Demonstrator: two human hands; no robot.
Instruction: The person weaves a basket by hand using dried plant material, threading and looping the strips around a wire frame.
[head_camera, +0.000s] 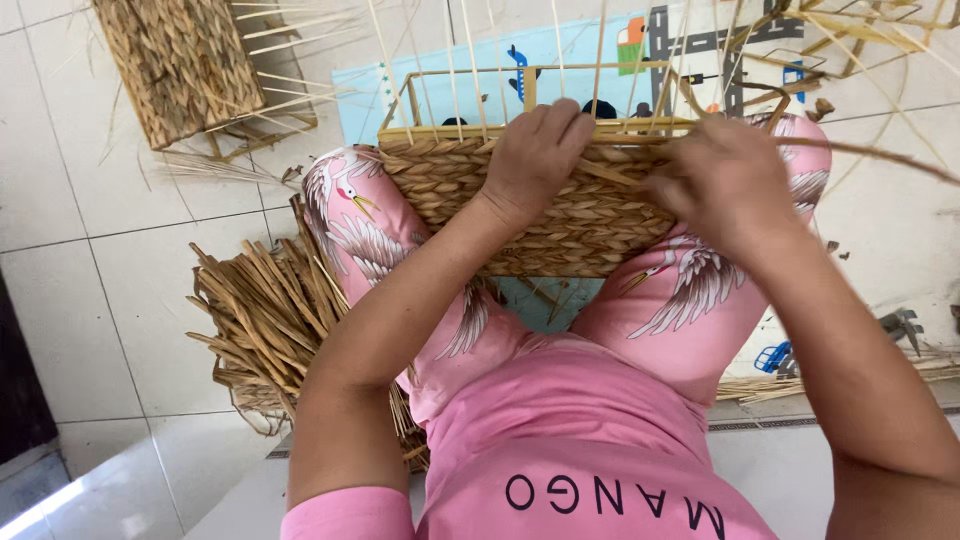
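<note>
Centre of the frame: half-woven basket resting on 2 pink-trousered knees, thin upright stakes rising from its top edge. Left hand pressed on the woven wall, fingers curled over the rim. Right hand at centre right, fingers clenched around a long fibre strand running off to the right edge. Lower left: bundle of dried strands on the tiled floor. Upper left: second woven basket.
</note>
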